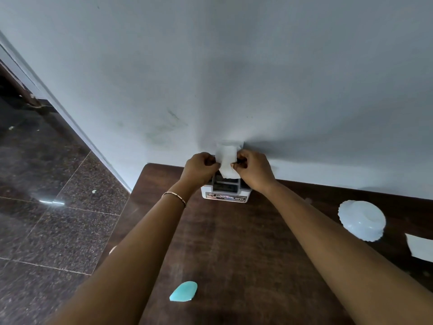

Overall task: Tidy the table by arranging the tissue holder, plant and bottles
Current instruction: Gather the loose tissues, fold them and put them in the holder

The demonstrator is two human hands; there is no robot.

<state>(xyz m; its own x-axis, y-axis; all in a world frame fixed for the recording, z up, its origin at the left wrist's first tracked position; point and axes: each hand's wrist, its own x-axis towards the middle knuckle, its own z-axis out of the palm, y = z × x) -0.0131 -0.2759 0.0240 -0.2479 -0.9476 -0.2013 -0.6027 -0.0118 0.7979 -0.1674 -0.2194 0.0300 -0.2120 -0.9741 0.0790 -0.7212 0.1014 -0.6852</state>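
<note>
A white tissue holder (225, 194) with a printed label on its front stands at the far edge of the dark wooden table (246, 249), against the wall. A white tissue (226, 161) sticks up out of its top. My left hand (201, 168) pinches the tissue's left edge and my right hand (253, 170) pinches its right edge, both held just above the holder. No plant or bottle is in view.
A white scalloped bowl (362, 220) lies upside down at the right of the table. A white sheet (420, 247) pokes in at the right edge. A turquoise flat piece (184, 291) lies near the front. Dark tiled floor (46, 207) spreads to the left.
</note>
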